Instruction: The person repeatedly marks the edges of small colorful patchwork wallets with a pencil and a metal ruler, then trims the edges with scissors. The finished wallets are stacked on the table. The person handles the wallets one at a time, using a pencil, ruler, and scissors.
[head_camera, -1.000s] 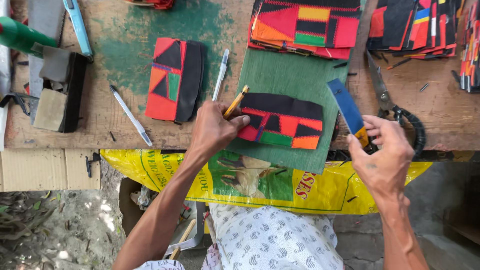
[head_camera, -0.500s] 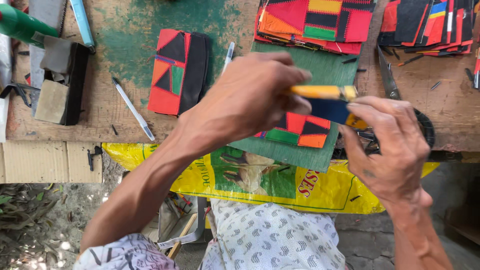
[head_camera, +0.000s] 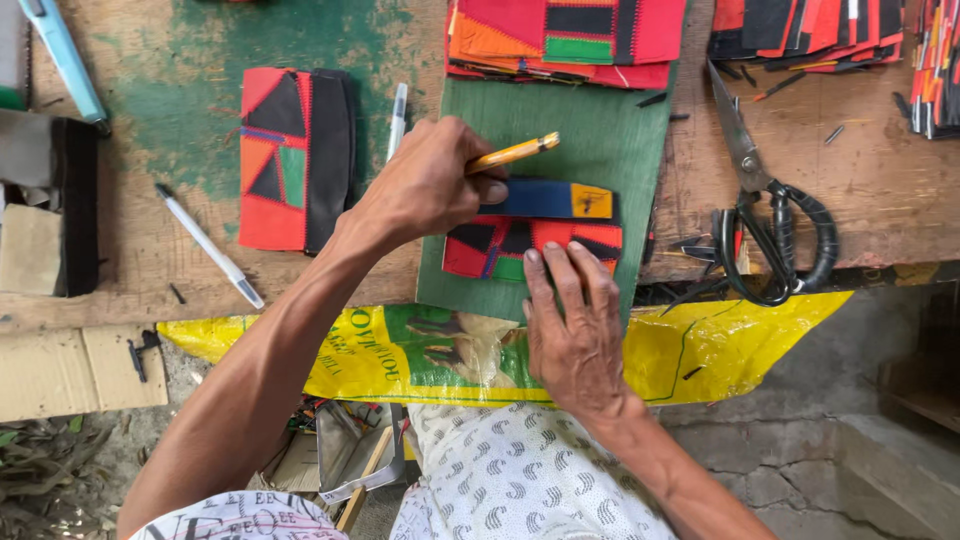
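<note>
Near the middle of the frame a small patchwork piece (head_camera: 530, 248) of red, black and green cloth lies on a green mat (head_camera: 600, 150) that sits on the wooden counter (head_camera: 880, 190). Across its upper edge lies a blue strip with an orange end (head_camera: 555, 200), which looks like a stiff straightedge or template. The patchwork looks thin, light and limp, stitched from many scraps, so it would likely slide or wrinkle unless pressed flat. It is best held down with flat fingers near the line being worked, not pinched at an edge.

The right hand (head_camera: 575, 330) does just that: fingers spread and flat, tips resting on the lower edge of the patchwork, grip wide and closed on nothing. The left hand (head_camera: 425, 190) has a narrow grip closed on a yellow pencil (head_camera: 512, 154). The pencil's free end sticks out to the upper right, and its working end is hidden behind the fingers, near the left end of the blue strip. Whether that end touches the cloth cannot be told.

A similar patchwork piece (head_camera: 295, 160) lies at centre left, beside a white pen (head_camera: 208, 245). Black-handled scissors (head_camera: 765, 210) rest to the right, and stacks of patchwork (head_camera: 565, 35) fill the top edge.
</note>
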